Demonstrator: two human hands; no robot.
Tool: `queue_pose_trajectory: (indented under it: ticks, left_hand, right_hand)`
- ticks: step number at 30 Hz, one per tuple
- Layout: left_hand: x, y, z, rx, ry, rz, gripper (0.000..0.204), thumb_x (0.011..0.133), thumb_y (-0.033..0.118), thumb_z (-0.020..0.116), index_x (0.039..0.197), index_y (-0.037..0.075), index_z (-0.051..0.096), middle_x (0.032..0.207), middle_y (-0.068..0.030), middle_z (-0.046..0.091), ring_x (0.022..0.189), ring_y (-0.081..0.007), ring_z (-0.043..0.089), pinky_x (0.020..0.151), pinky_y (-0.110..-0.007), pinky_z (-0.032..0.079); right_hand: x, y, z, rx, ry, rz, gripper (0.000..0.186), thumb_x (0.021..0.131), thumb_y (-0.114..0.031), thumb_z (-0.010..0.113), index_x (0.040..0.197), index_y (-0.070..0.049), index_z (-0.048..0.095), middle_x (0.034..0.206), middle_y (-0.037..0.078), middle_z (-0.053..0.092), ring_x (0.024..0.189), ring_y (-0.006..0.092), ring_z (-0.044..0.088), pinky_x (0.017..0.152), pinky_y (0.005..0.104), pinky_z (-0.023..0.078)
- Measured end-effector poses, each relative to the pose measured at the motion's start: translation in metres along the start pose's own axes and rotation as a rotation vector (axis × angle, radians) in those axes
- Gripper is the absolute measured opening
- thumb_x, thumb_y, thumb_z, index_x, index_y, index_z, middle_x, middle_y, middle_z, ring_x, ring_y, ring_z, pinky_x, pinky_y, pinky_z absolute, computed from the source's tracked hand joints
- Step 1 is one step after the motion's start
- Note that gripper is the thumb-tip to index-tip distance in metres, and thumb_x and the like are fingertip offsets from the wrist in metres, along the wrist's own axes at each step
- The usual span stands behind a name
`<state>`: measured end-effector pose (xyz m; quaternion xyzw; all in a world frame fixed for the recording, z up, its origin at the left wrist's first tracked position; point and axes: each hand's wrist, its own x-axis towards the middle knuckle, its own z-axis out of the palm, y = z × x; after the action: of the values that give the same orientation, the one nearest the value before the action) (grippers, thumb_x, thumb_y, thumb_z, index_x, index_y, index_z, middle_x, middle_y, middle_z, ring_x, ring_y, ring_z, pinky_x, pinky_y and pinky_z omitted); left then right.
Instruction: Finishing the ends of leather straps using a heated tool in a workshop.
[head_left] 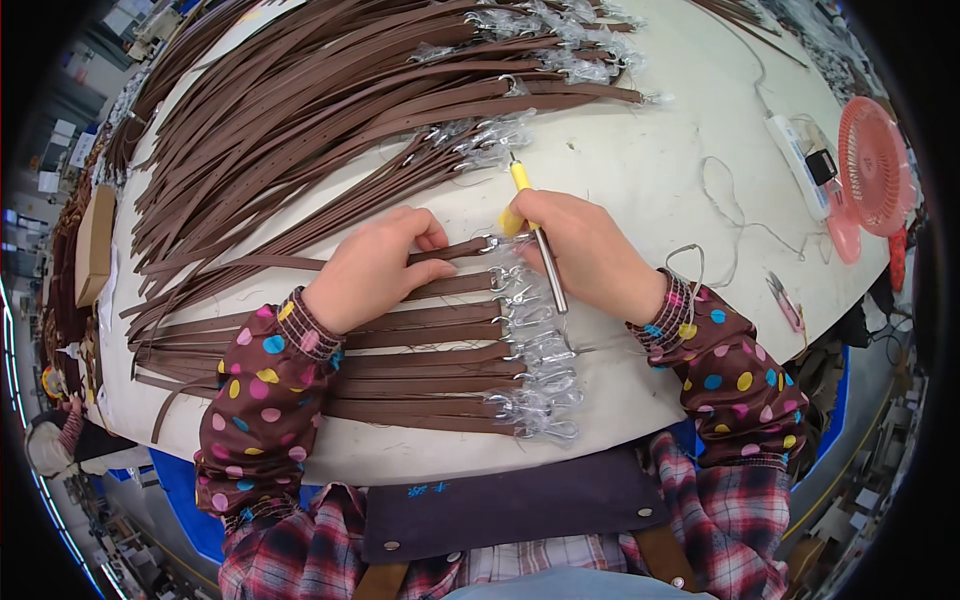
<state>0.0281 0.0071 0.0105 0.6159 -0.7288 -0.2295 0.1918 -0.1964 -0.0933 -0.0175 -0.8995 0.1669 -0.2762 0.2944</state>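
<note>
My left hand (pixel 375 262) is closed, thumb and fingers pinching a brown strap (pixel 462 250) a little short of its metal clasp (pixel 491 243). Gripped in my right hand (pixel 585 240) is a pen-shaped tool (pixel 548 265) with a yellow body and a metal shaft; its thin dark end points away from me. My right fingertips are close to the clasp, and their exact contact is hidden. Below both hands lies a row of brown straps (pixel 430 362), their metal hooks covered in clear plastic wrap (pixel 545 370).
A big heap of brown straps (pixel 300 120) covers the far left of the white table (pixel 650 150). To the right are a white power strip (pixel 797 165), a pink fan (pixel 872 165), loose cords and small snips (pixel 785 303). A cardboard box (pixel 95 245) stands at the left edge.
</note>
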Motion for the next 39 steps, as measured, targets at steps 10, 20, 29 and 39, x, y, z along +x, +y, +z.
queue_pose_trajectory:
  ticks: [10, 20, 29, 39]
  left_hand:
    - [-0.014, 0.003, 0.004, -0.265, 0.025, -0.302, 0.019, 0.081, 0.013, 0.072, 0.091, 0.001, 0.060, 0.072, -0.0024, 0.057, 0.056, -0.0093, 0.048, 0.054, -0.025, 0.042]
    - [0.008, 0.016, 0.003, -0.046, -0.040, -0.119, 0.025, 0.078, 0.010, 0.072, 0.095, 0.002, 0.055, 0.070, -0.0098, 0.059, 0.064, -0.0276, 0.059, 0.058, -0.038, 0.047]
    - [0.021, 0.020, 0.011, -0.170, -0.096, -0.136, 0.027, 0.078, 0.011, 0.073, 0.099, 0.007, 0.056, 0.069, -0.0061, 0.057, 0.063, -0.0224, 0.057, 0.057, -0.035, 0.045]
    - [0.021, 0.013, 0.018, -0.205, -0.028, -0.084, 0.019, 0.081, 0.011, 0.072, 0.092, 0.005, 0.058, 0.073, 0.0025, 0.053, 0.054, -0.0051, 0.043, 0.049, -0.023, 0.038]
  right_hand:
    - [-0.006, -0.007, 0.006, 0.112, 0.097, 0.198, 0.022, 0.079, -0.005, 0.069, 0.095, -0.005, 0.054, 0.081, 0.008, 0.056, 0.074, 0.0210, 0.054, 0.067, 0.0300, 0.045]
    - [-0.006, 0.008, 0.002, -0.027, 0.064, 0.087, 0.020, 0.074, -0.002, 0.068, 0.090, -0.008, 0.058, 0.086, 0.006, 0.060, 0.089, 0.0269, 0.054, 0.081, 0.0361, 0.042]
    - [-0.007, 0.005, -0.006, -0.004, 0.102, 0.069, 0.020, 0.077, -0.005, 0.071, 0.094, -0.008, 0.060, 0.088, 0.006, 0.062, 0.086, 0.0249, 0.058, 0.080, 0.0335, 0.044]
    - [-0.005, -0.003, 0.002, 0.750, 0.272, 0.264, 0.030, 0.098, -0.023, 0.055, 0.116, 0.000, 0.056, 0.088, 0.005, 0.066, 0.077, 0.0098, 0.059, 0.071, 0.0229, 0.048]
